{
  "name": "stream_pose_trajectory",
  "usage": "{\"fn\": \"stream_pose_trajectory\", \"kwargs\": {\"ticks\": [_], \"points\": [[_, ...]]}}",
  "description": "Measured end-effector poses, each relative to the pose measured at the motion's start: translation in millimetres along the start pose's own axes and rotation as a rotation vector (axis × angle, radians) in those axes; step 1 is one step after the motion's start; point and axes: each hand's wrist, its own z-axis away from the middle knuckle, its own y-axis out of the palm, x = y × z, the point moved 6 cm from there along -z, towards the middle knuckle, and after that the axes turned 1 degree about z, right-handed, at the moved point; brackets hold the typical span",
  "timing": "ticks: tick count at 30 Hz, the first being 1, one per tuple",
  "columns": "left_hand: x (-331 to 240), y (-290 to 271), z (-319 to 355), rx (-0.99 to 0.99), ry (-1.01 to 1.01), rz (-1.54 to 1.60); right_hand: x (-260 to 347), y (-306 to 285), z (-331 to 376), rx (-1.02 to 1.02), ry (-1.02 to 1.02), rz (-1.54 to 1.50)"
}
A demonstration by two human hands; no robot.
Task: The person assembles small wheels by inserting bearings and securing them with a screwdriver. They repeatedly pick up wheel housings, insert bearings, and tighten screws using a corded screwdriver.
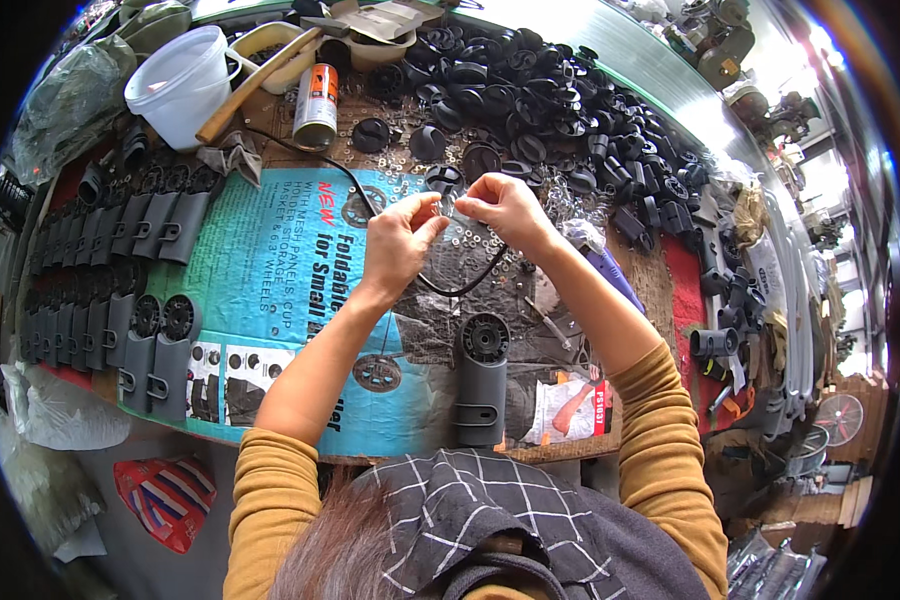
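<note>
My left hand [402,245] and my right hand [512,212] meet over the middle of the bench, fingertips pinched close together. Something small and shiny shows between them, too small to name. Just beyond the fingertips lies a black round knob [444,178], with small pale rings [462,238] scattered around it. Under my hands a black cable [454,292] curves across the bench. Nearer to me, a dark grey plastic housing [481,400] lies with its round ribbed end [485,338] pointing away. Neither hand touches it.
Rows of similar grey housings [160,225] line the left side. Behind stand a white bucket [175,85], a spray can [317,108] and a wooden-handled hammer [260,85]. Black knobs [490,85] are heaped at the back right. A purple tool [613,277] lies beside my right forearm.
</note>
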Motion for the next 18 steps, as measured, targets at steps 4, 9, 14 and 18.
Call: {"fn": "stream_pose_trajectory", "kwargs": {"ticks": [4, 9, 14, 18], "points": [[13.7, -4.6, 4.1, 0.012, -0.139, 0.326, 18.4, 5.3, 9.8, 0.036, -0.081, 0.065], [-18.6, -13.8, 10.7, -0.09, 0.269, -0.309, 15.0, 15.8, 10.1, 0.088, 0.06, 0.005], [-34.7, -14.0, 15.8, -0.185, 0.379, -0.371, 19.4, 11.7, 15.6, 0.073, 0.067, -0.049], [-6.7, -13.3, 6.9, -0.124, -0.082, 0.112, 46.7, 10.8, 29.3, -0.017, -0.443, 0.403]]}}
